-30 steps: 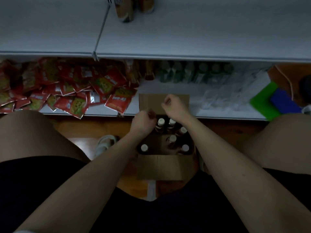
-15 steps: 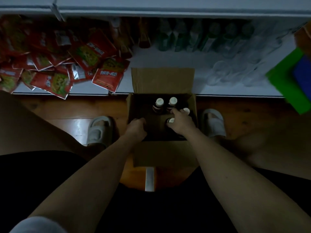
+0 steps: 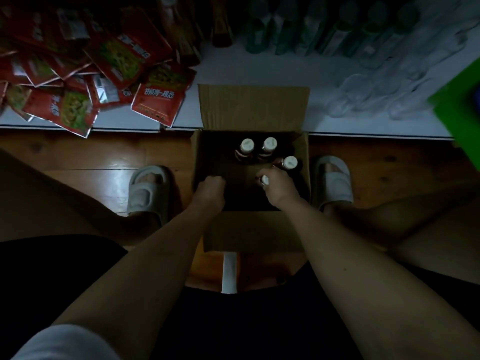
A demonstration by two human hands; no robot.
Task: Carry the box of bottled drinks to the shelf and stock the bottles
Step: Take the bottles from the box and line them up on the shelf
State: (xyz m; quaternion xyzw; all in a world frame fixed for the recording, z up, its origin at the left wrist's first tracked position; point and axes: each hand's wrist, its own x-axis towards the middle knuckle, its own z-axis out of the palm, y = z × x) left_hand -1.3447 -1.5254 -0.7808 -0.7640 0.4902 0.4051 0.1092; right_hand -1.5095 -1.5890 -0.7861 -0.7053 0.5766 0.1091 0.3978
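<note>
An open cardboard box (image 3: 253, 231) sits on the wooden floor between my feet, its far flap (image 3: 253, 107) resting on the low white shelf (image 3: 228, 63). Three dark bottles with white caps (image 3: 246, 145) stand free in the box's far right part. My right hand (image 3: 281, 190) grips the neck of another bottle (image 3: 265, 180), whose cap shows between the fingers. My left hand (image 3: 209, 190) is curled shut low in the box's dark left half, and it covers whatever it grips.
Red snack packets (image 3: 78, 74) are piled on the shelf's left part. Green bottles (image 3: 298, 27) and clear bottles (image 3: 389, 81) line its back and right. A green object (image 3: 462, 100) sits at the right edge. My feet in grey slippers (image 3: 145, 190) flank the box.
My head has tilted down, so the upper shelf has left the view. Both hands have dropped from the box's far flap into the box. The right hand has closed on a bottle neck.
</note>
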